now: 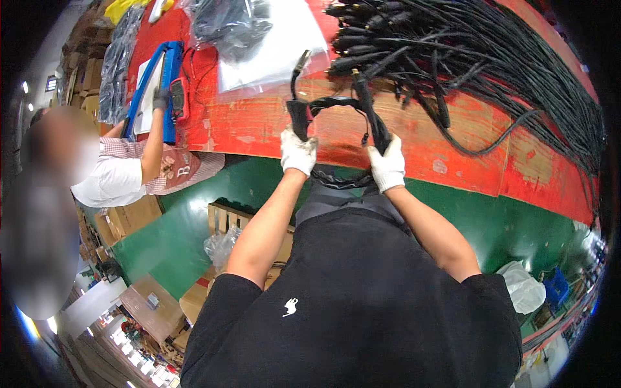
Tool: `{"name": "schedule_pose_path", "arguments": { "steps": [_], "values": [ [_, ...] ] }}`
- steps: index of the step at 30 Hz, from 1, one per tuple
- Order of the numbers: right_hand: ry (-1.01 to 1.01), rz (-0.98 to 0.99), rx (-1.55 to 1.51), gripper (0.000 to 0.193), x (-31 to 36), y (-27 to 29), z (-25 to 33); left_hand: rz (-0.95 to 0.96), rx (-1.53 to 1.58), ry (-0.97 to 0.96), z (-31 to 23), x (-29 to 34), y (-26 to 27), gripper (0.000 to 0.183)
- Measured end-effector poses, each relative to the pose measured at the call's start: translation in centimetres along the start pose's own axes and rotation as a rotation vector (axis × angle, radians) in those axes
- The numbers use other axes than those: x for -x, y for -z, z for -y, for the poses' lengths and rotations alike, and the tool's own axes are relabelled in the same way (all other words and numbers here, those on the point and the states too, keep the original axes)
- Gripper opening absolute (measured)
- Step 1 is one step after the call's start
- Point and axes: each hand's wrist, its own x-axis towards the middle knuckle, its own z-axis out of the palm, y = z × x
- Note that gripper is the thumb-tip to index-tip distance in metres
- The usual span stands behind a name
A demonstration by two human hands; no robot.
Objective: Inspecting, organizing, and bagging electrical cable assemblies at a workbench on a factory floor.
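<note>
Red tabletop, closed grips around cable

At the counter, the left grip and right grip hide part of the held cable, at the counter's far side the top edge crops a plastic bag and cable bundle, left of it a co-worker's head is blurred, and clutter below it is too small to identify.

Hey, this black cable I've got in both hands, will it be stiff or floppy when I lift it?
Probably floppy: the black cable curves between your left hand and right hand. The straight, thicker connector beyond the right hand is likely stiffer.
</note>
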Motion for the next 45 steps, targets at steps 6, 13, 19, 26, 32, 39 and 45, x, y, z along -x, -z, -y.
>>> {"name": "schedule_pose_path", "arguments": {
  "steps": [6, 13, 19, 26, 32, 39, 45],
  "values": [
    [-0.048, 0.120, 0.080, 0.072, 0.5, -11.2, 6.5, -0.133, -0.072, -0.077, 7.8, -7.0, 7.7, 0.047],
    [-0.204, 0.238, 0.117, 0.074, -0.9, -21.8, 9.9, 0.036, -0.234, -0.076, 13.8, -16.2, 11.3, 0.065],
    [-0.231, 0.357, 0.369, 0.067, -2.8, -22.1, 10.7, 0.234, -0.326, -0.110, 15.2, -20.4, 10.0, 0.072],
    [0.305, 0.000, 0.479, 0.040, -7.3, -20.1, 10.2, 0.242, -0.370, -0.329, 15.3, -23.1, 9.9, 0.067],
    [0.435, 0.319, 0.847, 0.027, -11.9, -18.3, 8.7, 0.281, -0.416, -0.530, 14.7, -23.9, 8.8, 0.067],
    [0.037, 0.326, 0.933, 0.037, -12.0, -13.7, 8.7, 0.377, -0.451, -0.591, 13.3, -24.9, 9.2, 0.066],
    [0.219, 0.028, 0.373, 0.030, -15.0, -16.2, 12.5, 0.208, -0.406, -0.562, 11.2, -25.4, 11.2, 0.050]
  ]
}}
